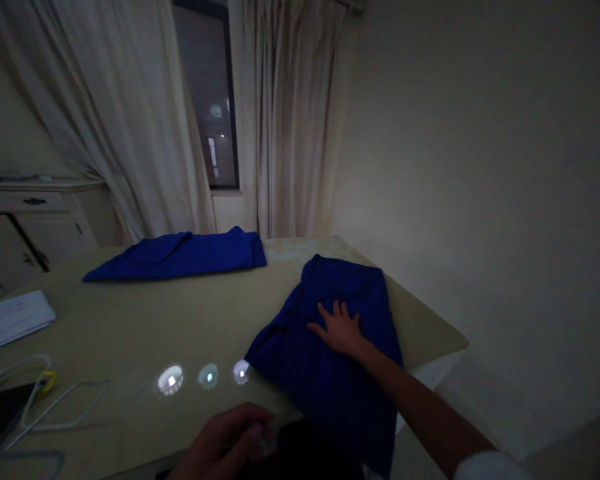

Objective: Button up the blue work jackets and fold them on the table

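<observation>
A dark blue piece of cloth [357, 287], perhaps a garment, lies on the right part of the table, with its near end hanging over the front edge. My right hand [341, 330] rests flat on it, fingers spread. Low in the head view, my left hand [225, 437] is at the table's front edge with its fingers curled. Whether anything is between those fingers is too dark to make out. Another blue cloth [195, 253], folded into a long shape, lies apart at the table's far side.
The glossy pale table [180, 313] reflects several lights. At its left are folded papers [15, 319], a dark phone [5, 410] and a white cable [70, 427]. Behind stand curtains [300, 120], a window [207, 100] and a cabinet [55, 223]; a wall [480, 167] rises at right.
</observation>
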`<state>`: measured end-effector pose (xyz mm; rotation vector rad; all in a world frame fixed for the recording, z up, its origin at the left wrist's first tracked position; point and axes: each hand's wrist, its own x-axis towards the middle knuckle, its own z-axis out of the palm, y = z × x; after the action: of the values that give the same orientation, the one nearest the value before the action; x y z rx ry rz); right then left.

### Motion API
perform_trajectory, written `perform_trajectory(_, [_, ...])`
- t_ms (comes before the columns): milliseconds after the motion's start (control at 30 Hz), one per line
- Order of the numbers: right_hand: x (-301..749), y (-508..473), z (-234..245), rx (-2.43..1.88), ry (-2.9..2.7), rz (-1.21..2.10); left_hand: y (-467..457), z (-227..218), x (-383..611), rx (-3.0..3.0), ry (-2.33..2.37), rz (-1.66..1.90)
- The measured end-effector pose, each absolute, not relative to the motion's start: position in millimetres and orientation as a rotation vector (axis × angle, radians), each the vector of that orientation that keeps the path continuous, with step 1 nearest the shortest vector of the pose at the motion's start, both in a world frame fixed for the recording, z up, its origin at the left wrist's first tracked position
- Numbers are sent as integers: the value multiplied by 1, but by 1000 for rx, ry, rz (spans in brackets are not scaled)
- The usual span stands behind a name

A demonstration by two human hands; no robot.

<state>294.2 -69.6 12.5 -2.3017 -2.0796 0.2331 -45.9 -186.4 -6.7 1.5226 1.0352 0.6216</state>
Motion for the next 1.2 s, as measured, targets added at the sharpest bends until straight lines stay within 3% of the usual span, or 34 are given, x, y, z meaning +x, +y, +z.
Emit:
perform_trajectory(233, [341,59,69,-2474,-1842,244,-162,12,-24,1519,817,661])
perform_trajectory(433, [280,56,24,-2310,-1997,245,-135,7,-29,1425,879,755])
perform_trajectory(600, [321,66,16,-2291,-2061,170,-73,32,-25,1488,909,714])
perform_trajectory(733, [348,97,27,-2376,-1876,90,-4,29,-25,1503,1103,856])
perform_trajectory(933, [349,123,-3,-2629,-1376,-116,109,-6,-42,1890,1530,961])
perform_trajectory(1200, [369,151,-11,-2454,-1484,-194,199,-9,-40,2452,1992,501])
